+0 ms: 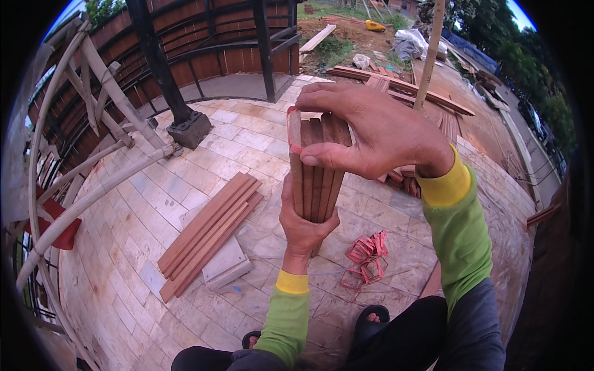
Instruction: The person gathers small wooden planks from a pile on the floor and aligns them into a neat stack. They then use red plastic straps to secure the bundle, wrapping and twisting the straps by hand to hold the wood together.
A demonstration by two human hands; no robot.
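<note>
A bundle of several narrow wooden boards [320,185] stands upright before me. My left hand [304,222] is wrapped round its lower part. Over its top end my right hand [371,125] arches, thumb on the near side and fingers at the far left corner. Between them a red strap loop [291,134] lies around the upper left corner of the bundle; the rest of the loop is hidden. A tangle of red strap loops [366,259] lies on the paved floor to the right of the bundle. Left of the bundle, a stack of reddish-brown boards [209,236] rests across pale slabs [227,269].
A bamboo frame [97,195] stands at the left, near a black post on a concrete block [189,130]. More boards [399,88] lie beyond my right hand, beside an upright bamboo pole [429,55]. Clear plastic sheeting covers part of the floor at the right.
</note>
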